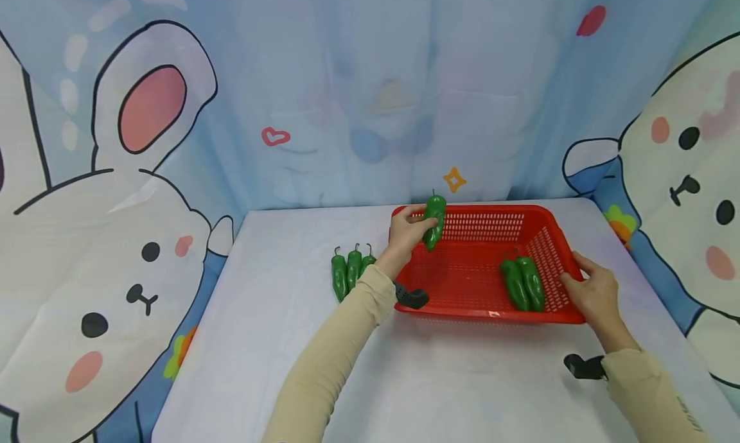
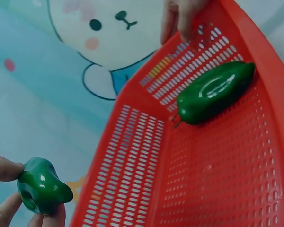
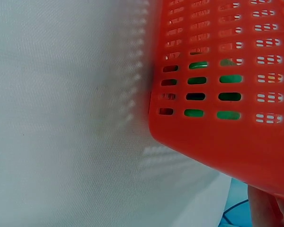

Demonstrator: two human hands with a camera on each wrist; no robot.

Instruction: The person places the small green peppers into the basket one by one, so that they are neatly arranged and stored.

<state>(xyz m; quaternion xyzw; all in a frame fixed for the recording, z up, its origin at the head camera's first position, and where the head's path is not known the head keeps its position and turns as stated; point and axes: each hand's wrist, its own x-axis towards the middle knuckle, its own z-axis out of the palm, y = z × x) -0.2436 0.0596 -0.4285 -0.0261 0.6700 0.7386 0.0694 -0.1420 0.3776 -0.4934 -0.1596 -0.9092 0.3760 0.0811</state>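
My left hand (image 1: 408, 230) pinches a green pepper (image 1: 435, 219) between thumb and fingers, above the left end of a red plastic basket (image 1: 480, 316). In the left wrist view this pepper (image 2: 41, 185) shows end-on, clear of the basket's rim. On the basket's right rim rests my right hand (image 1: 594, 290), gripping the edge with thumb and fingers. Two green peppers (image 1: 523, 284) lie side by side inside the basket at its right end. To the left of the basket, several green peppers (image 1: 345, 271) stand in a row on the table, partly hidden by my left arm.
The white table (image 1: 277, 302) carries the basket and the loose peppers. Behind it hangs a blue curtain (image 1: 358, 96) printed with cartoon animals. A black wrist mount (image 1: 412, 296) on my left arm sits close to the basket's front left corner.
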